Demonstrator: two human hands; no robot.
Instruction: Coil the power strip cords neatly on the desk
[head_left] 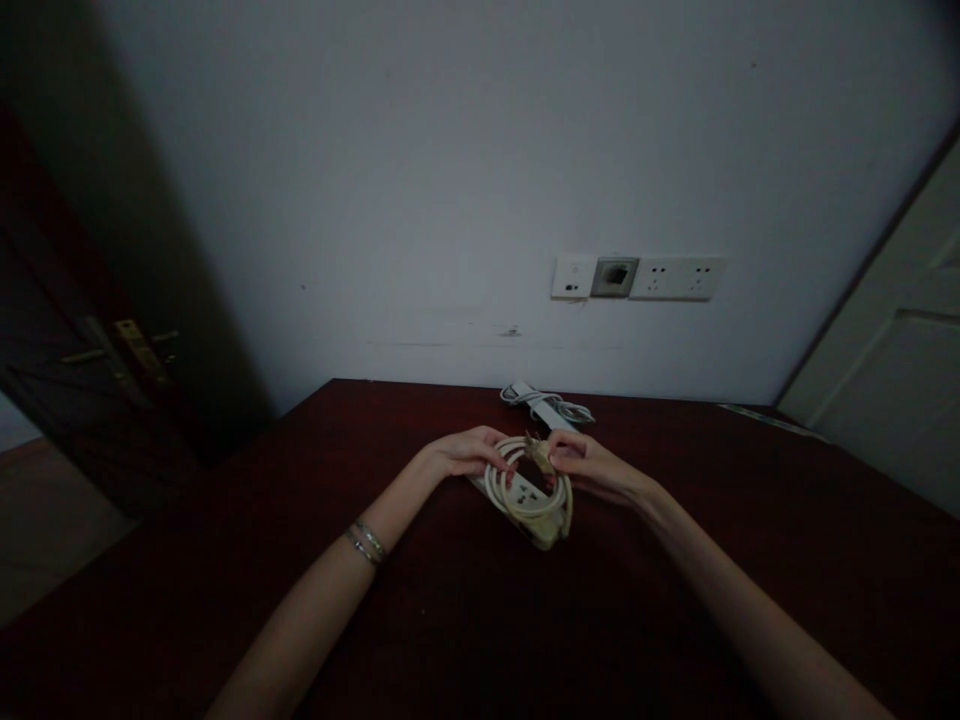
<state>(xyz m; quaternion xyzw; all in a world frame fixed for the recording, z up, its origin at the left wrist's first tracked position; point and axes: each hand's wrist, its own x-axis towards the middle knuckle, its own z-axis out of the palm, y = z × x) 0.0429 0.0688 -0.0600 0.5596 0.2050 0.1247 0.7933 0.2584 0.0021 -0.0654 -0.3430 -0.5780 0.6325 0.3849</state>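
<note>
Beyond the desk's far edge rises a pale wall (420, 180), dim toward its left side. Before me the dark red desk (360, 600) runs out of view at the bottom, so its near corners are cut off. A row of wall sockets (637, 278) sits above the far edge, right of centre. Midway along the desk, short of that edge, is the power strip (525, 492), partly covered by its coiled cable (528, 513); I cannot tell whether it touches the wood. Nearer the far edge lies a second strip (559, 410), its lower end hidden behind my hands. With my left hand (476, 452) I pinch the coil's left side, some fingertips hidden. With my right hand (592, 465) I pinch the plug (541, 456), its prongs blurred in the gloom. Smallest, two bracelets (365, 541) circle my left wrist.
</note>
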